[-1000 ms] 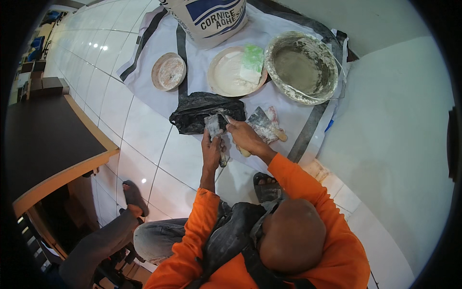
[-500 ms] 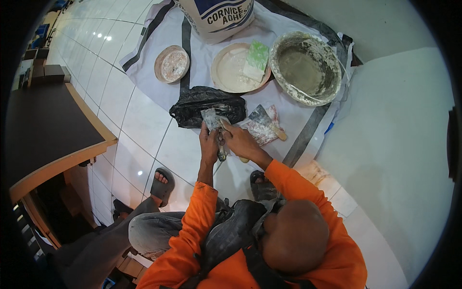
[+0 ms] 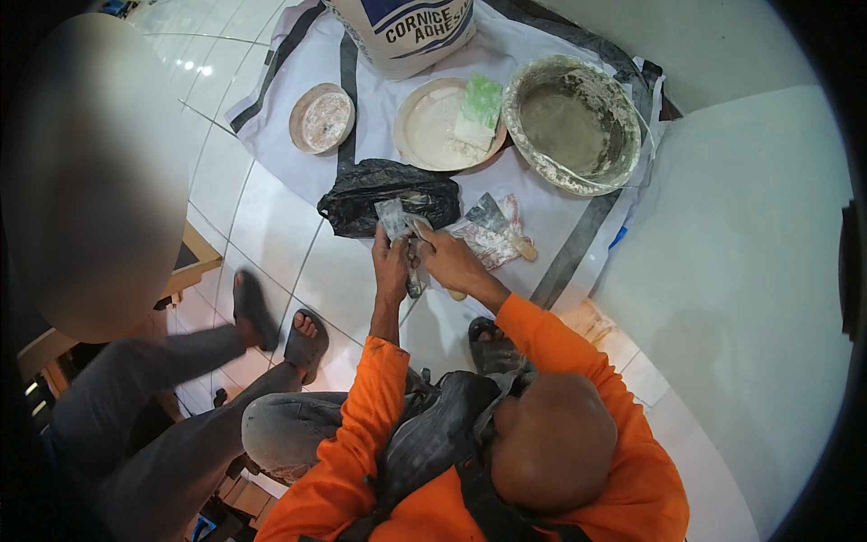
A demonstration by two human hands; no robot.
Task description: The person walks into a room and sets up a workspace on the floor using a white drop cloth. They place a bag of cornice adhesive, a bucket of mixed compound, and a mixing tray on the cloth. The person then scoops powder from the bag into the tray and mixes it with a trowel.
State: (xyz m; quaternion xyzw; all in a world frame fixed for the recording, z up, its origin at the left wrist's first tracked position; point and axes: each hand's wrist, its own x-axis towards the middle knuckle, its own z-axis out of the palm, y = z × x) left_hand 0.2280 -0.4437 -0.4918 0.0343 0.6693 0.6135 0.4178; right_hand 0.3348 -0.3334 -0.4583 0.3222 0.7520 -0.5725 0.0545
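Observation:
My left hand (image 3: 390, 266) is closed around a putty knife (image 3: 391, 217) with a whitish, smeared blade; its dark handle shows below the fingers. In my right hand (image 3: 452, 262) is a second putty knife (image 3: 419, 226), with the light end of its handle showing under the wrist. The two blades are close together; I cannot tell if they touch. Just beyond them lies a crumpled black plastic bag (image 3: 384, 194). To the right, a third putty knife (image 3: 489, 214) with a wooden handle rests on a red-and-white stained wrapper (image 3: 504, 237).
On the white cloth (image 3: 262, 99) stand a small bowl (image 3: 343, 107), a wider bowl (image 3: 406, 135) with a green-and-white sponge (image 3: 477, 110), a crusted bucket (image 3: 533, 163) and a sack (image 3: 406, 54). At left are another person's legs (image 3: 117, 388) and a large blurred shape (image 3: 108, 181).
The other person's leg has swung forward at left, and a blurred shape has come into the upper left. Both my hands keep their putty knives in nearly the same place.

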